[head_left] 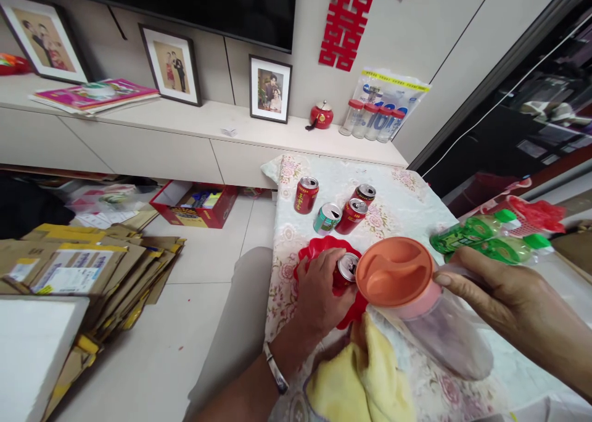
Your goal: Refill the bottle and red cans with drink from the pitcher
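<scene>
My left hand is wrapped round a red drink can that stands on a red plate near the table's front. My right hand grips a clear jug with an orange lid, tilted with its lid towards the can. A yellow cloth lies just below both hands. Further back on the floral tablecloth stand three red cans and one teal can.
Two green bottles lie at the table's right edge beside a red bag. Flattened cardboard boxes cover the floor at left. A low cabinet with framed photos, jars and a red teapot runs behind.
</scene>
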Available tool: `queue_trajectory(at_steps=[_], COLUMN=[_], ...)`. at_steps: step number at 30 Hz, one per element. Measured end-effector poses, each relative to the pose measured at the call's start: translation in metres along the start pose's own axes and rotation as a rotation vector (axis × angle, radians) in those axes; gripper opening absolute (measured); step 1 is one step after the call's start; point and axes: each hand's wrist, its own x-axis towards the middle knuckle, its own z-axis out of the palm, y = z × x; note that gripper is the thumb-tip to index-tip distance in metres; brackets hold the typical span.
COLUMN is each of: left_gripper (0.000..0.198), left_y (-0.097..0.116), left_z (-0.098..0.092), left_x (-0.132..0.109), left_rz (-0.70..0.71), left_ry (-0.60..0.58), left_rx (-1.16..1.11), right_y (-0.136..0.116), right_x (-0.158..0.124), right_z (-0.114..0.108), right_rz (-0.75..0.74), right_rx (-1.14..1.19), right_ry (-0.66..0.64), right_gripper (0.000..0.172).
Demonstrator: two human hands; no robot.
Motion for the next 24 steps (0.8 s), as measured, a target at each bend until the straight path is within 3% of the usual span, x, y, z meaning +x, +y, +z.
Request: queue_trajectory(at_steps=[3, 6, 12, 15, 18, 24], left_gripper=[0.057, 0.058, 0.059, 0.057, 0.056, 0.050], left_y=[-0.001, -0.002, -0.004, -0.007, -0.008, -0.008], left_z=[0.000, -0.001, -0.002, -0.001, 0.000, -0.005], left_x=[0.000, -0.001, -0.001, -0.001, -0.001, 0.001], left_rz=[0.001, 0.003, 0.001, 0.017, 0.038, 0.042], left_ry=[-0.014, -0.024, -0.029, -0.022, -0.009, -0.050], left_rx=[0.006, 0.010, 0.009, 0.000, -0.008, -0.119], right_y=[0.008, 0.012, 0.024, 0.040, 0.055, 0.077], right_x=[-0.004, -0.006, -0.016, -0.027, -0.033, -0.035], right_z=[0.001, 0.003, 0.002, -0.001, 0.000, 0.022], right_rz=[-0.107, -0.112, 0.081, 0.274, 0.423, 0.404], right_rx=[-0.143, -0.129, 0.043, 0.244, 0.623, 0.863], right_ry=[-0.103, -0.070, 0.011, 0.119, 0.299, 0.582], right_gripper=[0.047, 0.047, 0.047, 0.043, 0.037, 0.040])
